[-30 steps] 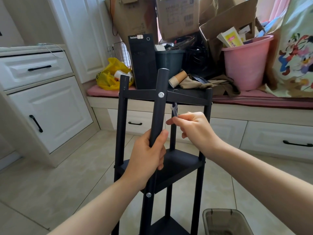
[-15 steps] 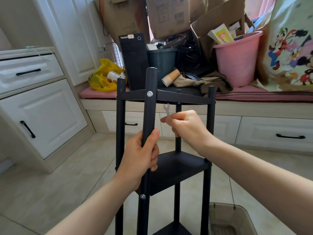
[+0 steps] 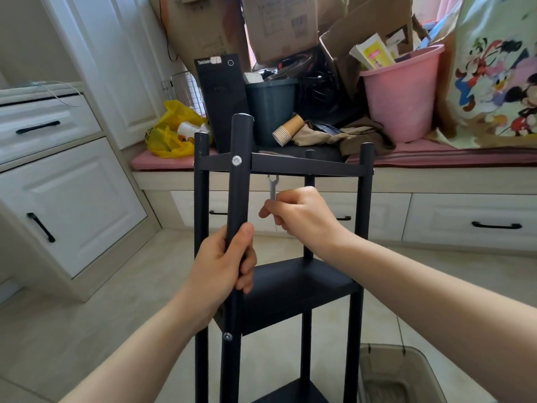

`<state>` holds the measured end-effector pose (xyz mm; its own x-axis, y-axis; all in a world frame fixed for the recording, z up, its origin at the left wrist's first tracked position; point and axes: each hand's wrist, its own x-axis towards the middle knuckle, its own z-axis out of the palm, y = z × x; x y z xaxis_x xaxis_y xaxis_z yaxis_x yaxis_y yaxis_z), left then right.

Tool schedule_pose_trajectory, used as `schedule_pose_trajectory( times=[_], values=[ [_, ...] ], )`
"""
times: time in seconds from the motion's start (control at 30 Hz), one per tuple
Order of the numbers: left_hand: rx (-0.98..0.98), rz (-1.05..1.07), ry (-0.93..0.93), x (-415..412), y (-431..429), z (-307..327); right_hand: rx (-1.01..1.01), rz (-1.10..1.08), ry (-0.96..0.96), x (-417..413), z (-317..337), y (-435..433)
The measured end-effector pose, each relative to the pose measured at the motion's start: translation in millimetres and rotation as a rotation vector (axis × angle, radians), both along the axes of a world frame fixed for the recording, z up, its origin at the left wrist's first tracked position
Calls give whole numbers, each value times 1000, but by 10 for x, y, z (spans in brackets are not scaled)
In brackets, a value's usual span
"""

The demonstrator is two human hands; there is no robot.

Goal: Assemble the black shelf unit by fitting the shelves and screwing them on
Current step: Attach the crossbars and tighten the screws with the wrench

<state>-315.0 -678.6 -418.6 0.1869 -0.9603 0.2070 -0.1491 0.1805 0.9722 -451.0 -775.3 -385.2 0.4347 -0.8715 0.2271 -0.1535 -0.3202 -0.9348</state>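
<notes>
The black shelf unit (image 3: 302, 282) stands upright on the tiled floor in the middle of the view, with a top shelf (image 3: 290, 165), a middle shelf and a lower one. Silver screws (image 3: 236, 160) show on its nearest post. My left hand (image 3: 223, 266) grips that near post (image 3: 239, 187) between the top and middle shelves. My right hand (image 3: 302, 212) pinches a small silver wrench (image 3: 272, 186), held upright with its open jaw just below the top shelf's front edge.
A window bench (image 3: 436, 158) behind the unit carries cardboard boxes, a black computer tower (image 3: 223, 103), a dark bin, a pink bucket (image 3: 404, 91), paper cups and a yellow bag. White cabinets (image 3: 66, 199) stand at left. A translucent bin (image 3: 398, 376) sits on the floor at lower right.
The view shifted so the unit sits a little left and lower. My right hand with the wrench moved slightly down and left under the top shelf. My left hand keeps its grip.
</notes>
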Motion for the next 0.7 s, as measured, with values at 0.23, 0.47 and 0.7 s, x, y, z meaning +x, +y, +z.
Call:
schedule_pose_trajectory(
  times=[0.23, 0.47, 0.7],
  values=[
    [31, -6, -35, 96, 39, 41, -10, 71, -17, 188, -4, 3],
    [37, -7, -50, 173, 64, 51, -50, 112, -79, 362, 2, 26],
    [52, -9, -33, 275, 79, 30, -102, 112, -109, 402, 27, 34]
  ],
)
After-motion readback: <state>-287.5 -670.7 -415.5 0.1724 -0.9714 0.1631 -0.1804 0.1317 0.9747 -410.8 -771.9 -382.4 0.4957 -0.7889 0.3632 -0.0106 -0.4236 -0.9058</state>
